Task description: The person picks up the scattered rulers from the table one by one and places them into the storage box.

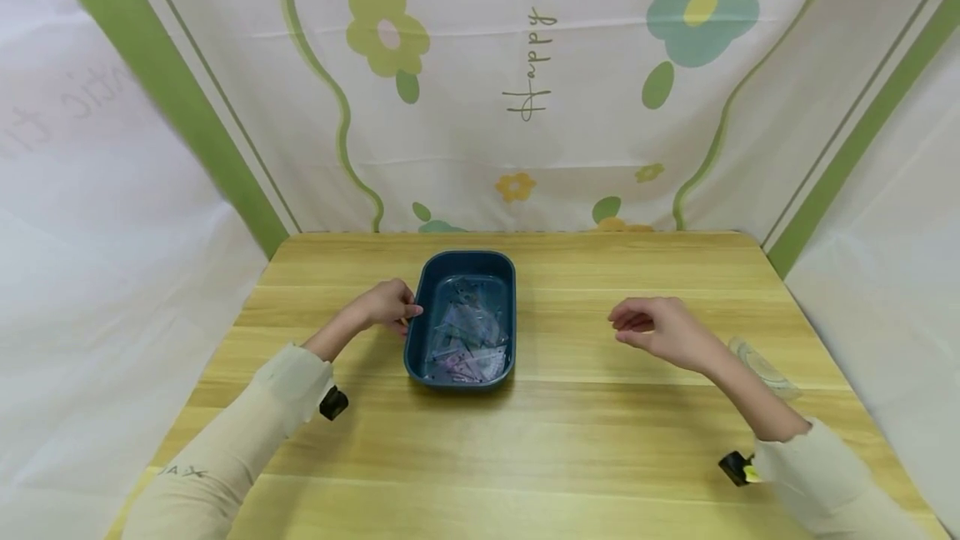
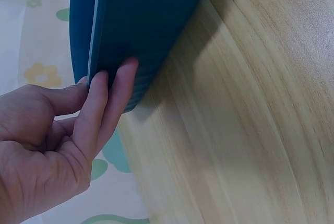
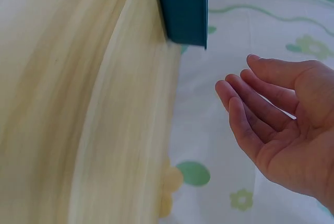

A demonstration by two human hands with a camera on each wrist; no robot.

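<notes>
A dark blue rectangular bin (image 1: pixel 460 387) with rounded corners stands on the wooden table, left of its middle. Inside lie several clear plastic pieces (image 1: pixel 468 327) that look like rulers or set squares, some tinted purple. My left hand (image 1: pixel 388 304) pinches the bin's left rim, thumb over the edge and fingers against the outer wall (image 2: pixel 151 20). To the right of the bin, my right hand (image 1: pixel 660 330) hovers above the table with loosely bent fingers and nothing in it. Beneath the right forearm lies a clear protractor-like piece (image 1: pixel 763 369), partly hidden by the arm.
The wooden table (image 1: pixel 570 448) reaches to a white patterned cloth (image 1: pixel 465 132) hanging behind it. More white cloth hangs at the left and right sides. A small black device (image 1: pixel 333 402) sits at the left cuff, another black device (image 1: pixel 737 468) at the right cuff.
</notes>
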